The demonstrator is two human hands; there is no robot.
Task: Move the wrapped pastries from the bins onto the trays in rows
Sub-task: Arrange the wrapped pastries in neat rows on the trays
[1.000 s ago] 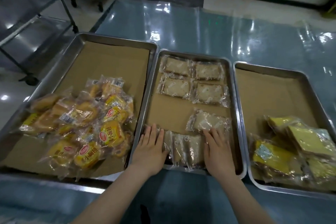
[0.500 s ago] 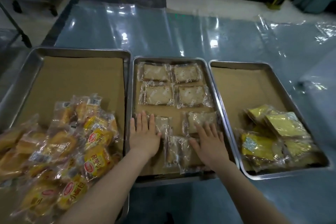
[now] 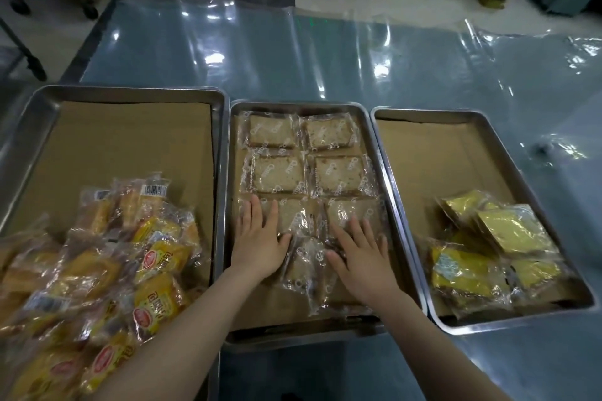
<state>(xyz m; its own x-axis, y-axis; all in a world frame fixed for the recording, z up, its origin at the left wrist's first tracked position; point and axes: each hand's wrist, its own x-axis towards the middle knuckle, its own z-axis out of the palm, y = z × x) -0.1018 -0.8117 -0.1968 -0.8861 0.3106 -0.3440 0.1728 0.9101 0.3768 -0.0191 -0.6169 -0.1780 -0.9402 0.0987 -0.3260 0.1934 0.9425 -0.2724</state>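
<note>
Three metal trays sit side by side on a table (image 3: 293, 52) covered in clear film. The middle tray (image 3: 293, 104) holds pale wrapped pastries (image 3: 277, 169), four of them in two neat rows at its 12 o'clock end. Both hands are released and flat, fingers straight. The left hand (image 3: 260, 238) presses a third-row pastry (image 3: 294, 215). The right hand (image 3: 361, 254) presses the neighbour (image 3: 345, 213) at its 3 o'clock. A loose pastry (image 3: 309, 267) lies between the hands. At 9 o'clock, the left tray (image 3: 130, 91) carries heaped orange packets (image 3: 97, 270). At 3 o'clock, the right tray (image 3: 423, 111) carries yellow packets (image 3: 495, 247).
</note>
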